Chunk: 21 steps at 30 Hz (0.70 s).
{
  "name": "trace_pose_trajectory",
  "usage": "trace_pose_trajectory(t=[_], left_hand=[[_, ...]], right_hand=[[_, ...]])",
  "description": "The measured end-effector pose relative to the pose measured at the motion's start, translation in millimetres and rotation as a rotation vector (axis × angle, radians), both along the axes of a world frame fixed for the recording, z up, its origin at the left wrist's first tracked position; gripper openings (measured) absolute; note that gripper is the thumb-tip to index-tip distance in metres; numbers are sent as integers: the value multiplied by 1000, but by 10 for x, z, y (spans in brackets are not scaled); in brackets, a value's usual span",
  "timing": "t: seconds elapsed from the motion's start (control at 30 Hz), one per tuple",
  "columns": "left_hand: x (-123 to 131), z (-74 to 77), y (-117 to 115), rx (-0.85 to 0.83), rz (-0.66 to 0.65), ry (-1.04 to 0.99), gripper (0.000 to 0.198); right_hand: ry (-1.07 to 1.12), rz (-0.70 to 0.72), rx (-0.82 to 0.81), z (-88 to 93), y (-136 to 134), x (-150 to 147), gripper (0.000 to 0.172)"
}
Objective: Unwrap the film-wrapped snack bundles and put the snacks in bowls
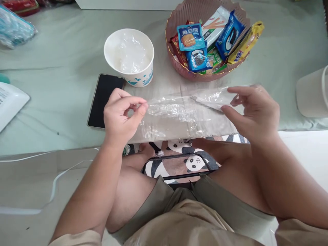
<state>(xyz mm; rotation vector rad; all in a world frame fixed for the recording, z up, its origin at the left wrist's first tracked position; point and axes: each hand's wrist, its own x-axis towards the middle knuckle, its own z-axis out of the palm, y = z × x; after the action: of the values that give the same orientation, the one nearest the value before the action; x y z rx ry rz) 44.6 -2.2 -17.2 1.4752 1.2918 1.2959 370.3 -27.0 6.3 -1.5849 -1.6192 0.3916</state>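
Note:
A clear plastic bag [179,114] is stretched flat between both my hands, just above the near edge of a table covered in pale green cloth [64,68]. My left hand [121,114] pinches the bag's left end between thumb and fingers. My right hand [252,111] pinches its right end, thumb under, fingers over. Behind the bag stands a white paper bowl [129,58] lined with clear plastic, and a pink basket [174,18] filled with several snack packets [194,42].
A black phone [104,100] lies face up left of my left hand. A white container [314,92] sits at the right edge, a white packet [10,102] at the left edge. White cables [55,181] run over the floor. A panda-print stool [179,160] shows between my knees.

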Motion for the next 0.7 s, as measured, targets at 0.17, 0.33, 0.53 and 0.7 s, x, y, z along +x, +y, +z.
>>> trace_pose_trajectory(t=[0.17, 0.33, 0.53, 0.7], left_hand=[[102, 18, 33, -67, -98, -400, 12], [216, 42, 95, -286, -69, -456, 31], [145, -23, 180, -269, -20, -334, 45], [125, 45, 189, -426, -210, -338, 56]], right_hand=[[-229, -14, 165, -2, 46, -72, 8], [41, 48, -83, -4, 41, -111, 13], [147, 0, -370, 69, 92, -80, 30], [84, 87, -37, 88, 73, -87, 24]])
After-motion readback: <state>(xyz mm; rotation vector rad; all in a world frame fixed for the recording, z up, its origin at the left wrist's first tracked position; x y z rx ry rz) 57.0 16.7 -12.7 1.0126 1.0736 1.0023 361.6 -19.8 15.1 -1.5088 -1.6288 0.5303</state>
